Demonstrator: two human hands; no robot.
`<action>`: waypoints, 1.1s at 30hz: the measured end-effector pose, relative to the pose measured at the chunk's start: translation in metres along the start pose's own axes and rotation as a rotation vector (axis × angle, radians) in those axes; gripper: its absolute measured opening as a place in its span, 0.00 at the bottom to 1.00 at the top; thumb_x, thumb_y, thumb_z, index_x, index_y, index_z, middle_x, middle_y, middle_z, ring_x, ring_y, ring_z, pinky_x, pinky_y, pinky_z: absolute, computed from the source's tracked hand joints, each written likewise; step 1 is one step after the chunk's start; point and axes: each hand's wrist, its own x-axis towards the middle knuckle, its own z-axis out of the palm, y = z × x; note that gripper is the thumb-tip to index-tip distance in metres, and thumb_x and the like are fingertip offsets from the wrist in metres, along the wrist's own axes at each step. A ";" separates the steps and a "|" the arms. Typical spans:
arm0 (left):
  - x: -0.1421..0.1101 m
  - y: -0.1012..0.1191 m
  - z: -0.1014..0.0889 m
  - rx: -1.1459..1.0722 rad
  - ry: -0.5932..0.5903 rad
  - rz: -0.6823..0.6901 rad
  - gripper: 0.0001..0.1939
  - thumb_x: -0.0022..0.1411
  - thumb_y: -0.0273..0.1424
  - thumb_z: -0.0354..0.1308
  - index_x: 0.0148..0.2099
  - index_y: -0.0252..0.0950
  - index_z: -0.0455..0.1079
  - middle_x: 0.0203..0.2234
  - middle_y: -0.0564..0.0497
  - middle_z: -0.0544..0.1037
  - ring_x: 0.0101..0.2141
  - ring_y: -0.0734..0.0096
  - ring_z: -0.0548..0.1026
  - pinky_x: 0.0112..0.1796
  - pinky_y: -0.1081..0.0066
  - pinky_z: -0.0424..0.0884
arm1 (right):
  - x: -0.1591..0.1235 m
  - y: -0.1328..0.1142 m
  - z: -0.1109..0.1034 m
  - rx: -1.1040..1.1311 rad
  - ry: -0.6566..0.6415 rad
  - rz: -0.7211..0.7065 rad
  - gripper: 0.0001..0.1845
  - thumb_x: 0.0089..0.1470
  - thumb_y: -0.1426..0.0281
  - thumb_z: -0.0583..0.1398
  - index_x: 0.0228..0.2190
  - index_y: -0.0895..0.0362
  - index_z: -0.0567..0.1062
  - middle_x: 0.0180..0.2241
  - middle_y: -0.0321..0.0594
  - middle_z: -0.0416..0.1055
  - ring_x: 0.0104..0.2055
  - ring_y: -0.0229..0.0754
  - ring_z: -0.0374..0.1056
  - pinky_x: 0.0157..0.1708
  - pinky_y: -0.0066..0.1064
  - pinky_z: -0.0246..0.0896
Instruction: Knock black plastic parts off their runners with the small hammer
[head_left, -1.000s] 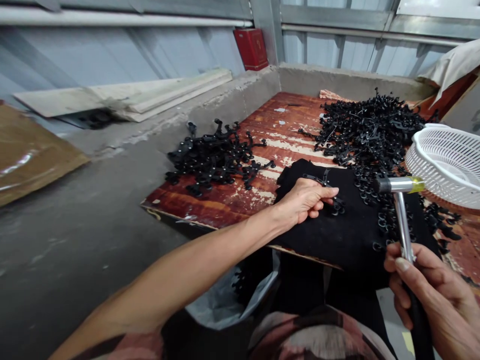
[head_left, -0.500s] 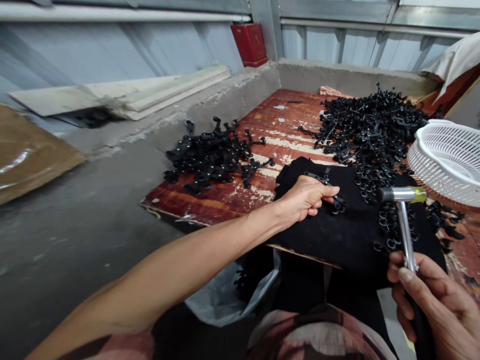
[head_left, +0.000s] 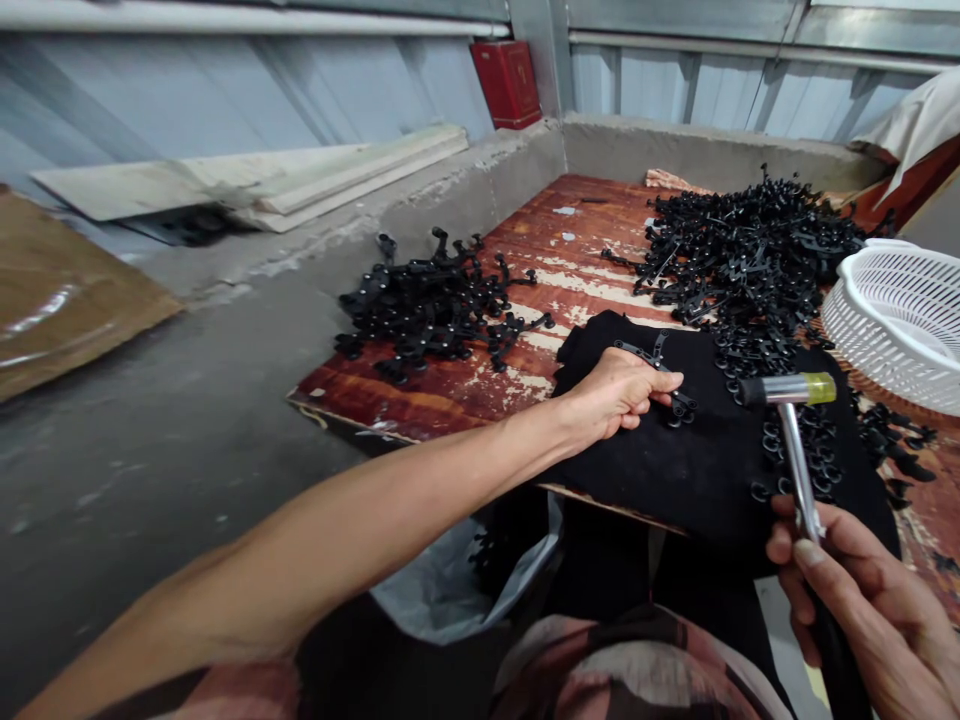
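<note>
My left hand (head_left: 626, 390) is closed on a black jointed plastic part (head_left: 681, 406), holding it against a black cloth pad (head_left: 637, 480). The ends of the part stick out beyond my fingers; its middle is hidden. In my right hand (head_left: 862, 590) is a mallet (head_left: 799, 440), gripped around its dark handle. Its head, black at one end and yellow at the other, hangs above the pad, to the right of my left hand and apart from the part. Small black ring-ended pieces (head_left: 806, 455) lie on the pad beneath and behind the mallet.
A large heap of black parts (head_left: 750, 240) covers the back right of the worn red-brown table (head_left: 585, 230); a smaller heap (head_left: 435, 310) sits at its left. White plastic baskets (head_left: 892, 310) stand at right. Below the table edge hangs an open pale bag (head_left: 442, 590).
The mallet has shifted slightly left, toward my left hand, and its head has tilted a little. My left hand keeps its grip on the part. The whole view has moved slightly.
</note>
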 end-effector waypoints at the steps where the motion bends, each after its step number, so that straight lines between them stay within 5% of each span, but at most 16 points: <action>1: 0.000 0.000 0.000 0.002 0.000 0.006 0.15 0.57 0.26 0.61 0.21 0.31 0.62 0.17 0.53 0.72 0.11 0.89 0.53 0.13 0.78 0.44 | 0.000 0.001 -0.002 -0.071 -0.009 -0.028 0.23 0.60 0.54 0.58 0.54 0.47 0.67 0.36 0.38 0.69 0.26 0.40 0.62 0.20 0.27 0.63; 10: 0.003 -0.007 -0.001 -0.001 -0.025 0.058 0.14 0.56 0.27 0.61 0.21 0.32 0.63 0.16 0.54 0.69 0.11 0.88 0.51 0.13 0.78 0.44 | 0.012 -0.004 -0.010 -0.849 0.084 -0.863 0.30 0.64 0.71 0.50 0.65 0.48 0.53 0.50 0.45 0.69 0.46 0.47 0.71 0.29 0.26 0.71; 15: 0.004 -0.008 -0.001 0.001 -0.021 0.071 0.12 0.55 0.28 0.61 0.22 0.32 0.64 0.16 0.54 0.69 0.10 0.88 0.51 0.13 0.77 0.44 | 0.013 -0.017 -0.002 -0.956 -0.025 -0.880 0.30 0.64 0.77 0.48 0.66 0.55 0.52 0.51 0.49 0.67 0.46 0.43 0.71 0.31 0.22 0.70; 18: 0.004 -0.007 -0.001 0.016 -0.022 0.067 0.13 0.55 0.28 0.61 0.22 0.33 0.63 0.15 0.54 0.69 0.10 0.88 0.51 0.13 0.78 0.44 | 0.008 -0.024 0.002 -0.864 0.098 -0.991 0.32 0.62 0.79 0.51 0.65 0.52 0.53 0.53 0.45 0.66 0.45 0.42 0.70 0.44 0.27 0.68; 21: 0.005 -0.008 -0.001 0.019 -0.029 0.073 0.13 0.55 0.28 0.61 0.22 0.33 0.64 0.15 0.54 0.69 0.10 0.87 0.51 0.13 0.77 0.44 | 0.008 -0.024 0.000 -0.890 0.171 -1.006 0.33 0.62 0.79 0.51 0.65 0.52 0.53 0.49 0.46 0.69 0.42 0.43 0.72 0.36 0.25 0.70; 23: 0.006 -0.008 -0.001 0.013 -0.032 0.074 0.13 0.55 0.28 0.61 0.22 0.33 0.63 0.15 0.54 0.69 0.10 0.87 0.51 0.13 0.77 0.44 | 0.011 -0.023 -0.004 -0.983 0.052 -0.959 0.31 0.63 0.77 0.49 0.65 0.55 0.53 0.47 0.48 0.70 0.43 0.44 0.72 0.28 0.22 0.70; 25: 0.006 -0.008 0.000 0.017 -0.032 0.059 0.13 0.55 0.28 0.61 0.21 0.33 0.63 0.15 0.54 0.68 0.10 0.87 0.52 0.13 0.77 0.44 | 0.013 -0.022 -0.007 -1.005 0.003 -0.947 0.30 0.63 0.76 0.49 0.65 0.55 0.54 0.50 0.48 0.69 0.43 0.43 0.72 0.31 0.23 0.70; 29: 0.003 -0.004 0.001 0.042 -0.030 0.042 0.14 0.56 0.27 0.61 0.21 0.33 0.61 0.15 0.54 0.69 0.11 0.87 0.53 0.14 0.77 0.44 | 0.012 -0.023 -0.008 -0.949 0.183 -0.959 0.33 0.63 0.76 0.51 0.66 0.50 0.50 0.47 0.45 0.70 0.43 0.44 0.73 0.36 0.26 0.70; 31: 0.000 -0.002 0.002 0.053 -0.026 0.048 0.15 0.56 0.27 0.61 0.21 0.33 0.61 0.15 0.54 0.69 0.11 0.87 0.53 0.14 0.77 0.44 | 0.010 -0.022 -0.008 -0.997 0.057 -0.923 0.33 0.64 0.76 0.50 0.67 0.50 0.47 0.47 0.47 0.71 0.46 0.47 0.72 0.31 0.27 0.72; 33: -0.001 0.000 0.003 0.063 -0.021 0.034 0.15 0.56 0.27 0.62 0.22 0.33 0.61 0.15 0.55 0.69 0.11 0.87 0.52 0.14 0.77 0.44 | 0.008 -0.018 -0.010 -0.992 -0.031 -0.900 0.33 0.64 0.75 0.49 0.66 0.49 0.47 0.51 0.47 0.69 0.50 0.49 0.69 0.38 0.33 0.73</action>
